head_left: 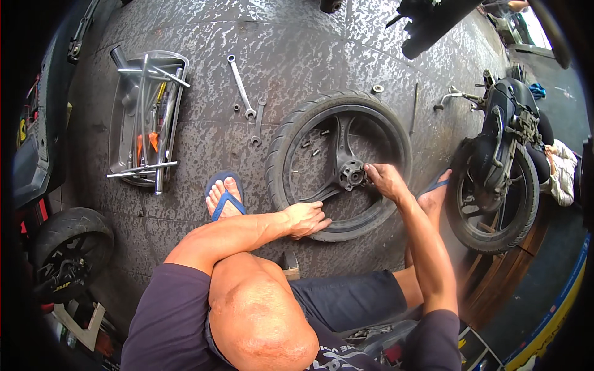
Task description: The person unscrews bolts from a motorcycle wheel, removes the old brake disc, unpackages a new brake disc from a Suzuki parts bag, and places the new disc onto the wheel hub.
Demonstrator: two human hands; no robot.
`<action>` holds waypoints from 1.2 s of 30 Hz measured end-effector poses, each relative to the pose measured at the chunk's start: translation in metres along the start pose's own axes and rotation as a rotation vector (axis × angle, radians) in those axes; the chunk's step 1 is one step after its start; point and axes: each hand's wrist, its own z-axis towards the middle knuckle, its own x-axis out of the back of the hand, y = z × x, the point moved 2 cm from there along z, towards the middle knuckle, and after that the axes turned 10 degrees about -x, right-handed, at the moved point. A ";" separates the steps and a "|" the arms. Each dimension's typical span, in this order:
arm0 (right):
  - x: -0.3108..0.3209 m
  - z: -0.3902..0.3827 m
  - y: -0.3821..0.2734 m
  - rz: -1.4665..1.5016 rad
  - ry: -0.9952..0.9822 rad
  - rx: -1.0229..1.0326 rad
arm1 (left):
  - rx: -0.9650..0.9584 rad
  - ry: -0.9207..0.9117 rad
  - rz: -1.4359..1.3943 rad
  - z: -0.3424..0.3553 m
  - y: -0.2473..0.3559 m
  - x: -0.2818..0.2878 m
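A motorcycle wheel (276,155) with a black tyre and a three-spoke cast rim lies flat on the floor in front of me. My left hand (304,217) rests at its lower-left rim, fingers curled over the edge. My right hand (387,180) is at the right side of the central hub (350,173), with thumb and fingers closed around something small that I cannot make out. Several small bolts (305,144) lie within the wheel's outline. Just beyond the tyre are two wrenches (239,83), a small metal ring (377,88) and a thin rod (414,108).
A metal tray (116,151) of tools and bars lies on the left, with a dark tyre (67,238) below it. A motorcycle part with a wheel (520,219) stands at the right, beside pale cloth (560,173). My sandalled foot (226,201) is left of the wheel.
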 end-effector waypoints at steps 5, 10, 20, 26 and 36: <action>0.001 0.002 0.005 -0.002 0.015 0.023 | 0.003 -0.038 -0.017 0.005 -0.002 0.001; -0.015 0.006 0.019 0.793 0.492 -0.041 | 0.007 -0.042 -0.016 0.003 -0.001 0.004; -0.002 0.055 0.035 1.996 0.826 -0.186 | -0.019 0.113 -0.028 0.004 -0.002 0.012; -0.017 0.027 0.055 2.135 0.950 -0.470 | -0.004 0.064 -0.026 0.001 0.000 0.009; 0.019 0.063 -0.022 0.575 0.655 -0.291 | -0.001 -0.022 -0.024 0.004 -0.003 0.004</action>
